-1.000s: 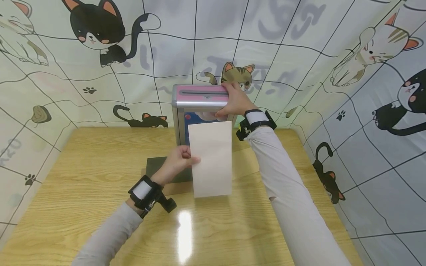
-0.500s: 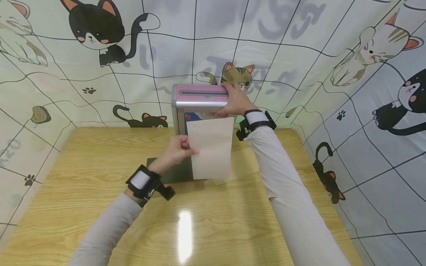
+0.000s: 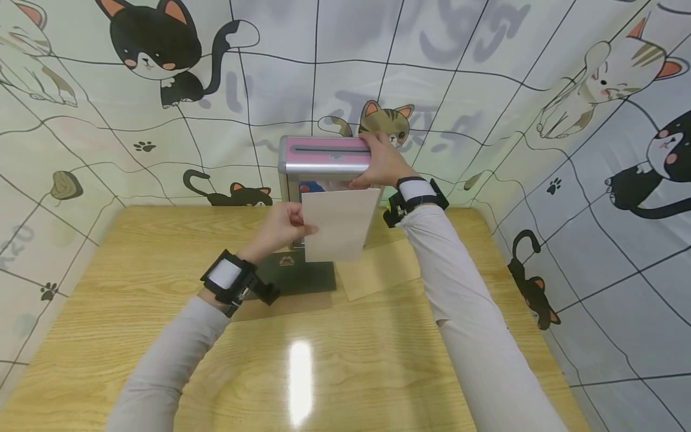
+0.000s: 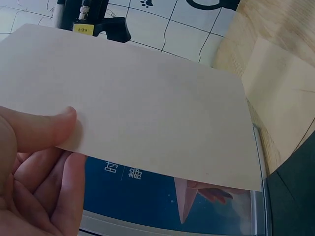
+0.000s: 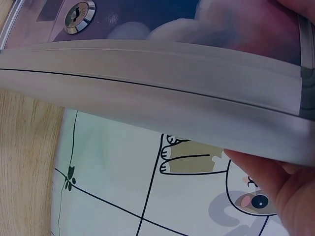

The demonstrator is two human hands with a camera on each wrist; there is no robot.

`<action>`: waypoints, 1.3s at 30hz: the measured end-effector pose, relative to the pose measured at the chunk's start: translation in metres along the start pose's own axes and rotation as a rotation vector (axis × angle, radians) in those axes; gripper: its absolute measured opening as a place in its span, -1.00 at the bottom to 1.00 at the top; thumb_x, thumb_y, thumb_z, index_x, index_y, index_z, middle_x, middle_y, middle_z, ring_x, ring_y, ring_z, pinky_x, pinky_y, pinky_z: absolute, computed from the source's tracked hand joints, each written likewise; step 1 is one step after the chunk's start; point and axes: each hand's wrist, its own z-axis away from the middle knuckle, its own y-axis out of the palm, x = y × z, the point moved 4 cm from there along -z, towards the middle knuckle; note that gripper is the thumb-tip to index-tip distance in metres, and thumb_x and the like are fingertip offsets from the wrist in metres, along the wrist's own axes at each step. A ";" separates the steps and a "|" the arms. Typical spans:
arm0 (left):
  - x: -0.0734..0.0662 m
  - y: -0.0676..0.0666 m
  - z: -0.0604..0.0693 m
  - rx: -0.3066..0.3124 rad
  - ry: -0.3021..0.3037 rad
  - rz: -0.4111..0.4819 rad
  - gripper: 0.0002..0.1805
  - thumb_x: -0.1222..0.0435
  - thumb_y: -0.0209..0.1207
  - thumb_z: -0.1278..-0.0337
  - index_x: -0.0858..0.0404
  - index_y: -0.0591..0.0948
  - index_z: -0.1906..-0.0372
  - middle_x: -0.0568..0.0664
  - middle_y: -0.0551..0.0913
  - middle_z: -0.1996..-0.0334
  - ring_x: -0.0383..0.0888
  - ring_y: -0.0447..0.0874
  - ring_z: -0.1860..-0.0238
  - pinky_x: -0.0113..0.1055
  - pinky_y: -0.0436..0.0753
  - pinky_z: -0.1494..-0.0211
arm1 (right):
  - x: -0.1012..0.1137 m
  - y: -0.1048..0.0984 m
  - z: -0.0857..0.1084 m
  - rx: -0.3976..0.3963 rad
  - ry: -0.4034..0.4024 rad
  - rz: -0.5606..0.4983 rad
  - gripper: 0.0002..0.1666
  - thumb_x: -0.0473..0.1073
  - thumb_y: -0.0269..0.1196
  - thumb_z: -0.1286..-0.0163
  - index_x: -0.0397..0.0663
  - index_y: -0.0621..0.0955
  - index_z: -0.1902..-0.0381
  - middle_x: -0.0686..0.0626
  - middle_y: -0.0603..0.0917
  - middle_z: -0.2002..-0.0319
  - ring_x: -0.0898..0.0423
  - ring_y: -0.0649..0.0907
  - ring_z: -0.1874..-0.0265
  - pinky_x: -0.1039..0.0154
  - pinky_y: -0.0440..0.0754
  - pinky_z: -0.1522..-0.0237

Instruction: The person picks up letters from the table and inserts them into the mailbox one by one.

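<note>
My left hand (image 3: 275, 233) pinches the left edge of a pale rectangular paper sheet (image 3: 337, 225), thumb in front. In the left wrist view the sheet (image 4: 147, 108) looks plain; whether it is an envelope I cannot tell. It hangs before the front of a pink and silver box (image 3: 302, 161), whose top has a long slot. My right hand (image 3: 384, 162) grips the right end of the box's top, thumb at the front. A keyhole lock (image 5: 79, 17) and a blue printed picture show on the box.
Below the sheet lies a dark green envelope (image 3: 305, 279) with a gold emblem. Brown paper (image 3: 286, 306) shows under it, and yellowish paper (image 3: 380, 270) lies to its right. Cat-print fabric (image 3: 291, 90) walls surround the wooden table (image 3: 232, 384).
My left hand has raised the sheet and brought it closer to the box, tilting it backward, so the green envelope and the yellowish paper show more. The right hand stays put.
</note>
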 end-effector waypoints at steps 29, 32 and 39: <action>-0.022 -0.013 -0.014 -0.022 0.002 -0.079 -0.77 0.40 0.25 0.09 0.27 0.41 0.61 0.08 0.67 0.54 -0.26 0.47 0.61 -0.46 0.30 0.64 | -0.002 -0.003 0.000 0.006 -0.024 0.032 0.14 0.10 0.38 0.14 -0.03 0.11 -0.36 -0.23 0.11 -0.28 -0.13 0.33 -0.11 0.00 0.31 -0.17; -0.028 -0.018 -0.016 -0.029 0.007 -0.107 -0.77 0.38 0.24 0.07 0.27 0.41 0.61 0.06 0.66 0.56 -0.29 0.40 0.66 -0.45 0.23 0.67 | -0.002 -0.003 0.001 0.007 -0.055 0.033 0.04 0.12 0.29 0.01 -0.05 0.11 -0.36 -0.25 0.09 -0.29 -0.15 0.31 -0.14 -0.02 0.27 -0.21; -0.044 -0.031 -0.022 -0.072 0.020 -0.116 -0.79 0.37 0.24 0.06 0.29 0.43 0.59 0.11 0.69 0.49 -0.24 0.41 0.63 -0.41 0.19 0.67 | 0.003 -0.004 0.006 -0.021 -0.112 0.018 -0.23 -0.01 0.15 -0.17 -0.12 0.20 -0.30 -0.26 0.14 -0.25 -0.15 0.28 -0.18 0.01 0.26 -0.22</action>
